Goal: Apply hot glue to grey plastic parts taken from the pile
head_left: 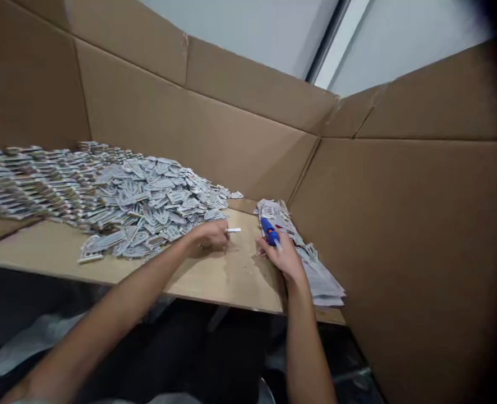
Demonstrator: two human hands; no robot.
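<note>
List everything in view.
cut pieces: many, grey-white, loose heap and stacked rows on the board's left
board: one, tan, under the pieces
printed sheets: one pile, white with red marks, at the board's right end
cardboard panels: several, brown, behind and right of the board
white strip: one, white, in the left hand
blue tool: one, blue, in the right hand
left hand: one, over the board by the heap
right hand: one, beside the sheets

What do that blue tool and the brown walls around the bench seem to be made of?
The blue tool looks like glossy moulded plastic, from its smooth shine. The brown walls look like matt cardboard, with creased folds and scuffed seams.
</note>
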